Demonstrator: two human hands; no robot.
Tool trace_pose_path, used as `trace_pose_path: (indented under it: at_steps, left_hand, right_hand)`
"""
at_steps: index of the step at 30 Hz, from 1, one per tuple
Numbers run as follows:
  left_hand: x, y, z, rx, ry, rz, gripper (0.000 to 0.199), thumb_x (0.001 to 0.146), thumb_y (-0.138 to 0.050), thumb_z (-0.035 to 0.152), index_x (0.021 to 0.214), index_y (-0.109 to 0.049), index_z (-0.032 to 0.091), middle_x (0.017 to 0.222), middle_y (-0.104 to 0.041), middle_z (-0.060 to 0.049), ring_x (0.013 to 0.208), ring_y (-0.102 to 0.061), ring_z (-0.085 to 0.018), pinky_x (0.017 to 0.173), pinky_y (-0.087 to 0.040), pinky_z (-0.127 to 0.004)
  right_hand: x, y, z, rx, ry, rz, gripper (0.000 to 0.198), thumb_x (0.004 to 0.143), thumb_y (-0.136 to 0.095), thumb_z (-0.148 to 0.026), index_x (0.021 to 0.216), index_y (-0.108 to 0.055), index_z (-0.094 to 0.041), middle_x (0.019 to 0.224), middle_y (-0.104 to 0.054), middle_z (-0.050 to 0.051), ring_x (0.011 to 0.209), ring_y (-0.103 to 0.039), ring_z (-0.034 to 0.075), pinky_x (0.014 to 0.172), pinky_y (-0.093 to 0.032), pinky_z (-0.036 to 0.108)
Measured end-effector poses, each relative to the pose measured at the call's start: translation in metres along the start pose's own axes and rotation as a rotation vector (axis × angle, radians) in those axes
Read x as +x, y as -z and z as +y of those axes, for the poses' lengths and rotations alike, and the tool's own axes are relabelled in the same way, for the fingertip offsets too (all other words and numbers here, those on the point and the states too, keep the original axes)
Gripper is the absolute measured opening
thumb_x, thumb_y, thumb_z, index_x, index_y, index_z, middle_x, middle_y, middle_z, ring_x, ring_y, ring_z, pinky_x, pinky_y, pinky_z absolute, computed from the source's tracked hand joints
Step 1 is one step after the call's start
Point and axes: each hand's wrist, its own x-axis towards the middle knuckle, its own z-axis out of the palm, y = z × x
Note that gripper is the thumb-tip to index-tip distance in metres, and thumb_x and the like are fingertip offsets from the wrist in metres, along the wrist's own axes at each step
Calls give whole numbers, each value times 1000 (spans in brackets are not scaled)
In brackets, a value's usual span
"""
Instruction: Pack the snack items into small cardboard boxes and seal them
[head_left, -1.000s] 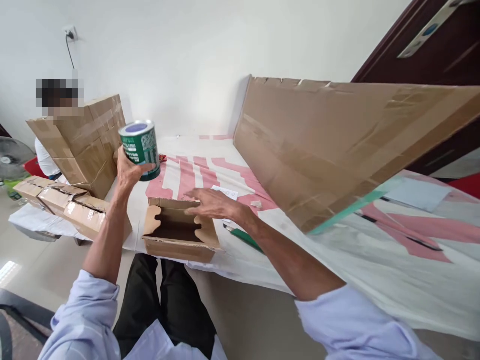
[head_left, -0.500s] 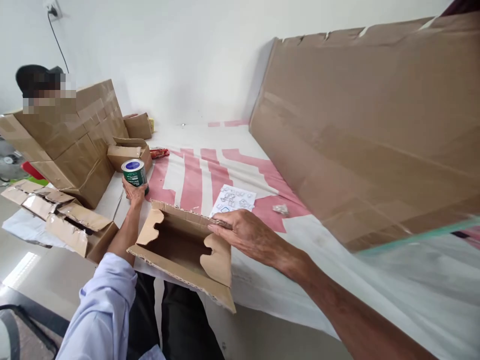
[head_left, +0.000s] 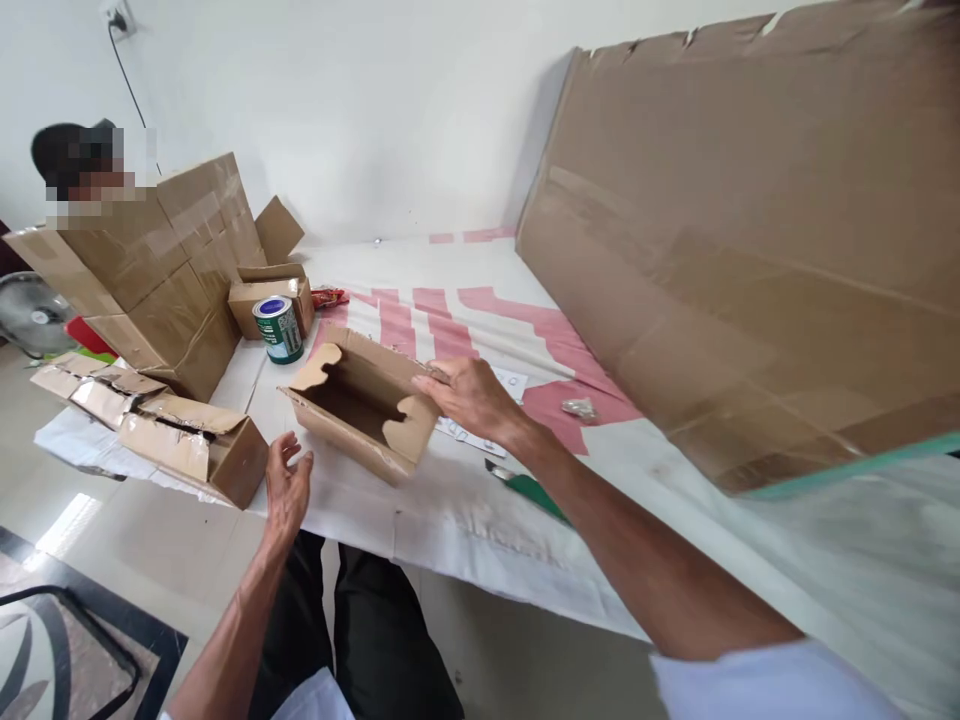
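Head view: right fingers (head_left: pixel 433 387) clasp the box rim (head_left: pixel 379 351), left fingers (head_left: pixel 282 446) loose in open room by table edge (head_left: pixel 480 574)

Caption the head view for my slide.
Right hand grips open cardboard box; empty left hand beside it, green can beyond.

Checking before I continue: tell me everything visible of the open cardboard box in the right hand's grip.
The open cardboard box is oblong, brown and corrugated-looking, with rough-edged long sides and a curvy, notched flap at each short end. Its inside is shadowed; no contents show. It tilts over the table; whether its base touches is unclear. The right hand's grip holds its far rim near the right end.
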Motion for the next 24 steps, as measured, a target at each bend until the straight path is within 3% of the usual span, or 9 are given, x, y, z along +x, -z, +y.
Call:
trace_pose_path:
  at_steps: [3,6,9,12,14,17,22,24]
  left_hand:
    - [-15,2,0,17,-29,-27,58,87,-76,32,142,-59,27,146,-61,-17,128,-68,-34,95,-65,-49]
    - [8,-9,8,61,-35,-78,82,84,-81,37,157,-46,28,151,-57,-19,133,-64,-37,96,-65,-50]
    - [42,-24,14,84,-33,-44,104,80,-88,40,166,-32,24,161,-48,-22,152,-49,-41,116,-54,-55]
    - [73,-40,17,105,25,31,117,73,-95,37,166,-27,14,166,-39,-29,164,-33,-43,132,-35,-56]
    - [90,-51,17,111,71,63,120,72,-96,39,165,-25,10,166,-36,-33,164,-30,-47,133,-32,-57]
    - [114,-67,15,105,104,93,117,78,-92,41,164,-21,7,167,-33,-37,165,-27,-49,132,-32,-59]
    - [158,-83,15,78,88,114,102,86,-84,36,163,-23,8,170,-31,-37,166,-24,-49,133,-28,-62]
    - [178,-87,20,54,38,96,98,86,-84,37,161,-28,7,168,-35,-36,165,-27,-48,134,-26,-62]
  right_hand:
    - [47,-22,-17,-49,10,0,33,92,-55,-32,63,-40,-25,60,-48,0,62,-42,16,62,-31,31]
    - [97,-48,-43,-52,42,-42,21,90,-59,-27,71,-62,-20,74,-68,8,74,-58,21,69,-42,31]
    - [133,-75,-67,4,84,-54,24,94,-60,-25,107,-77,-14,107,-79,13,96,-69,24,87,-51,32]
    - [148,-97,-75,184,118,-19,52,99,-60,-29,149,-62,-13,146,-69,17,128,-66,27,109,-52,38]
    - [142,-107,-71,262,150,24,61,100,-61,-32,158,-54,-14,159,-59,19,145,-56,31,121,-46,45]
    - [111,-113,-58,239,192,20,63,100,-60,-34,159,-53,-16,158,-58,19,148,-53,33,125,-44,50]
    - [16,-108,-26,238,255,-102,53,101,-60,-35,153,-57,-24,148,-63,14,141,-60,32,121,-50,51]
    - [-20,-107,-10,244,220,-137,50,101,-60,-33,150,-59,-25,142,-66,14,132,-66,32,115,-55,52]
